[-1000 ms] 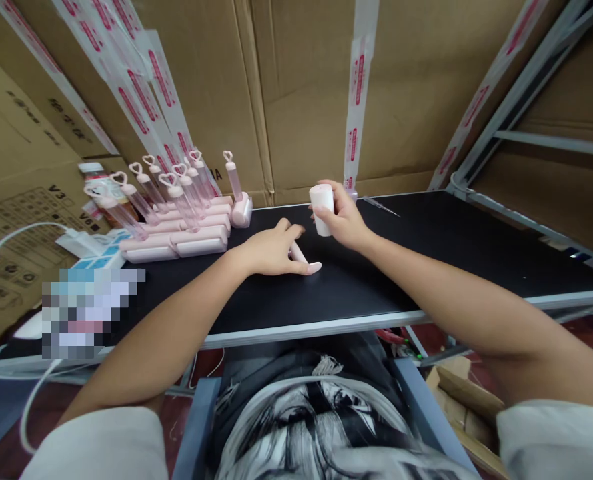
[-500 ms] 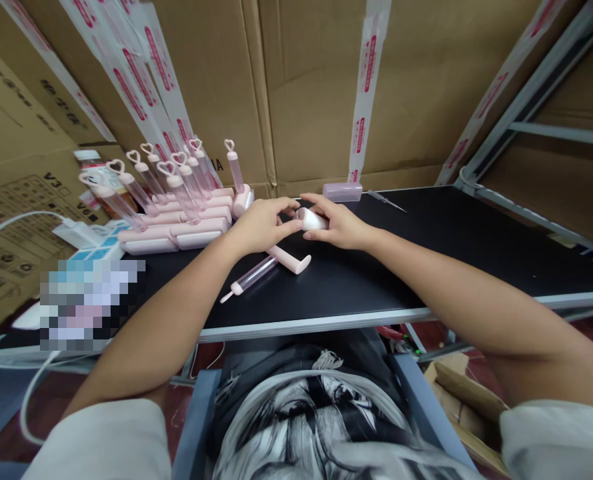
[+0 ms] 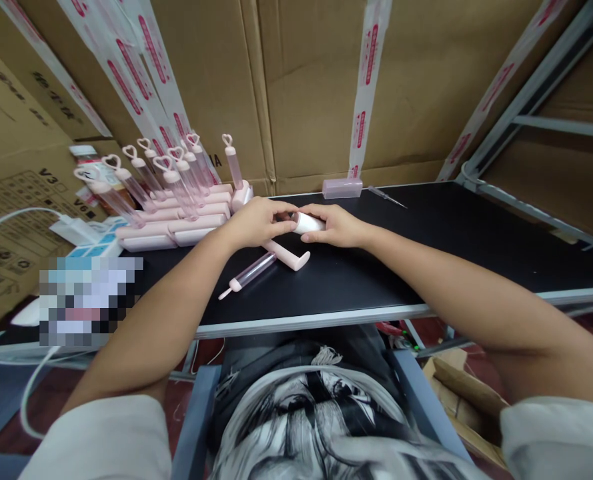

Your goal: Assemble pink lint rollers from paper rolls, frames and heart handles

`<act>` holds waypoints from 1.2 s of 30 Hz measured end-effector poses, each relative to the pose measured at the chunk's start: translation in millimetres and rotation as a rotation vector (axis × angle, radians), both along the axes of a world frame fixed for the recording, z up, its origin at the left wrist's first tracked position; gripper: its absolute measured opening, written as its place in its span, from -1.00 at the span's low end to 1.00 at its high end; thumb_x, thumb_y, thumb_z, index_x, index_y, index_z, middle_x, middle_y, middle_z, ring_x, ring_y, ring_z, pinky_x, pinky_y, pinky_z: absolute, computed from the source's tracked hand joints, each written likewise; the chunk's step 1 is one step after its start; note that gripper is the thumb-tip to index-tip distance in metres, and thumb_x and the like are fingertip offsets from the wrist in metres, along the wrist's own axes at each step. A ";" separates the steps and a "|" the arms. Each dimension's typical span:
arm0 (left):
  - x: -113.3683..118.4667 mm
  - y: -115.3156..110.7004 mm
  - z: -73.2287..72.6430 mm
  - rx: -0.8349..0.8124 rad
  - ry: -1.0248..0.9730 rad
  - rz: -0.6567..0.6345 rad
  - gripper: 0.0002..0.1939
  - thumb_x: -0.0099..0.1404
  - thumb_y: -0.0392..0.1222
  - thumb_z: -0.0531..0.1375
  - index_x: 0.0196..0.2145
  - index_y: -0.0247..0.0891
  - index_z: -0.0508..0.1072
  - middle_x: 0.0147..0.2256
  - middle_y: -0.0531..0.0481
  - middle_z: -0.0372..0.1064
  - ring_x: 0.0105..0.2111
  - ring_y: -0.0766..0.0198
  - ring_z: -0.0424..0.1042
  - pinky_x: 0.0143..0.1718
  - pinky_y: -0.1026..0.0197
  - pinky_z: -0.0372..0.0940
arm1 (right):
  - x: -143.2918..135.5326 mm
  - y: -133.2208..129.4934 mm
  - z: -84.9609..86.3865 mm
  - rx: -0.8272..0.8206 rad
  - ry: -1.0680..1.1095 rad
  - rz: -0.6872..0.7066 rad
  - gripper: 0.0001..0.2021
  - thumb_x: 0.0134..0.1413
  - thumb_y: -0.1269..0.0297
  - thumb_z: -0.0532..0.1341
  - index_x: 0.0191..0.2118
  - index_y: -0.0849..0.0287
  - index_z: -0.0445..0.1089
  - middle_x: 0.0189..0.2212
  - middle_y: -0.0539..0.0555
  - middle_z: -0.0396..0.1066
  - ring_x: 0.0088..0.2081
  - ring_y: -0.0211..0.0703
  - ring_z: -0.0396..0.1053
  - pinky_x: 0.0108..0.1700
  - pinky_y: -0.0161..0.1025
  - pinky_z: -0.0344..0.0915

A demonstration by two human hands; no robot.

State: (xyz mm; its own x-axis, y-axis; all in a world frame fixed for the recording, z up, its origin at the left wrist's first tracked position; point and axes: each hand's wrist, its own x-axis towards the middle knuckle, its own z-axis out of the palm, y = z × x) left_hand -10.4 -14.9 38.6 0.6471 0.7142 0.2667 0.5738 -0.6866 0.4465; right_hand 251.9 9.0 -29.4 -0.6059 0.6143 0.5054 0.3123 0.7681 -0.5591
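Observation:
A short white cylindrical piece (image 3: 308,223) is held above the black tabletop, between my two hands. My right hand (image 3: 339,225) wraps its fingers round the piece from the right. On the other side, my left hand (image 3: 262,223) closes its thumb and fingertips on the piece's left end. What lies inside the left fingertips is hidden. Just below the left hand lies a pink L-shaped part (image 3: 290,256), with a clear tube with pink ends (image 3: 253,272) lying against it.
Several pink devices with clear tubes and heart-shaped loops (image 3: 176,217) stand at left. Behind are a lilac translucent block (image 3: 343,189) and a thin pointed tool (image 3: 387,197). A power strip (image 3: 95,243), a bottle (image 3: 89,160) and cables crowd the left end. Cardboard boxes (image 3: 306,87) wall the back.
The left fingers have come closer round the left end of the white piece. The piece has tilted slightly in the right hand. The view has shifted a little.

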 end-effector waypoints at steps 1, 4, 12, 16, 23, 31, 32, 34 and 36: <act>-0.6 0.5 0.0 0.003 0.006 -0.003 -0.54 0.37 -0.03 0.29 0.16 -0.21 0.67 -0.11 -0.05 0.72 -0.18 0.15 0.64 -0.09 0.18 0.44 | -0.4 -0.8 0.4 -0.002 -0.009 -0.007 -0.30 0.13 -0.19 0.48 0.23 0.20 0.55 0.10 0.23 0.65 0.04 0.17 0.61 0.14 0.01 0.46; -1.3 1.6 0.2 0.003 0.019 -0.017 -0.59 0.35 -0.06 0.30 0.09 -0.21 0.69 -0.12 -0.05 0.72 -0.17 0.14 0.65 -0.09 0.17 0.45 | -1.7 -3.1 -0.2 0.009 -0.020 -0.033 -0.33 0.14 -0.14 0.48 0.23 0.19 0.56 0.09 0.22 0.66 0.03 0.17 0.62 0.12 0.00 0.47; -0.2 1.5 1.8 0.045 0.051 -0.016 -0.63 0.31 -0.09 0.28 0.01 -0.24 0.69 -0.21 -0.03 0.70 -0.29 0.20 0.59 -0.16 0.19 0.40 | -6.4 -6.7 -5.2 0.019 0.036 -0.065 -0.31 0.13 -0.10 0.49 0.25 0.26 0.57 0.09 0.24 0.67 0.03 0.17 0.64 0.14 -0.01 0.46; -0.9 1.1 3.0 0.032 0.052 -0.026 -0.64 0.30 -0.05 0.29 -0.01 -0.23 0.68 -0.20 -0.03 0.70 -0.25 0.18 0.60 -0.15 0.19 0.40 | -8.1 -8.9 -4.7 0.013 0.038 -0.066 -0.34 0.13 -0.08 0.49 0.24 0.22 0.58 0.10 0.21 0.67 0.05 0.18 0.64 0.15 -0.02 0.46; 3.6 2.5 -1.5 0.054 0.025 0.004 -0.67 0.18 -0.13 0.30 -0.11 -0.26 0.69 -0.31 0.00 0.65 -0.35 0.24 0.52 -0.22 0.21 0.37 | -10.5 -12.0 -2.9 0.091 -0.003 -0.045 -0.38 0.18 -0.07 0.45 0.21 0.27 0.59 0.04 0.23 0.69 -0.03 0.15 0.65 0.06 -0.09 0.45; 8.2 2.9 -7.0 0.063 -0.051 0.095 -0.66 0.15 -0.20 0.25 -0.14 -0.26 0.71 -0.33 0.02 0.66 -0.42 0.27 0.52 -0.33 0.25 0.36 | -15.3 -10.1 -4.2 0.116 -0.039 -0.075 -0.41 0.17 0.00 0.44 0.19 0.30 0.57 0.01 0.26 0.68 -0.06 0.11 0.62 0.03 -0.12 0.42; 9.1 3.8 -8.6 0.059 -0.072 0.107 -0.62 0.17 -0.21 0.25 -0.08 -0.26 0.71 -0.29 0.01 0.68 -0.40 0.27 0.54 -0.31 0.25 0.38 | -14.5 -8.5 -4.5 0.095 -0.007 -0.090 -0.39 0.17 -0.03 0.43 0.20 0.31 0.56 0.02 0.26 0.68 -0.05 0.11 0.62 0.04 -0.11 0.42; 10.8 6.8 -12.8 0.065 -0.096 0.114 -0.59 0.20 -0.23 0.23 -0.02 -0.28 0.69 -0.21 -0.02 0.70 -0.34 0.25 0.57 -0.23 0.23 0.43 | -12.5 -5.1 -5.1 0.064 0.034 -0.113 -0.36 0.16 -0.08 0.43 0.20 0.31 0.56 0.02 0.25 0.67 -0.05 0.11 0.61 0.05 -0.09 0.43; 11.6 10.8 -17.1 0.072 -0.115 0.098 -0.58 0.22 -0.25 0.21 -0.01 -0.29 0.68 -0.17 -0.06 0.70 -0.26 0.21 0.61 -0.13 0.20 0.46 | -10.7 -2.0 -5.6 0.044 0.050 -0.135 -0.37 0.16 -0.09 0.43 0.18 0.28 0.56 0.01 0.23 0.68 -0.07 0.10 0.60 0.04 -0.08 0.42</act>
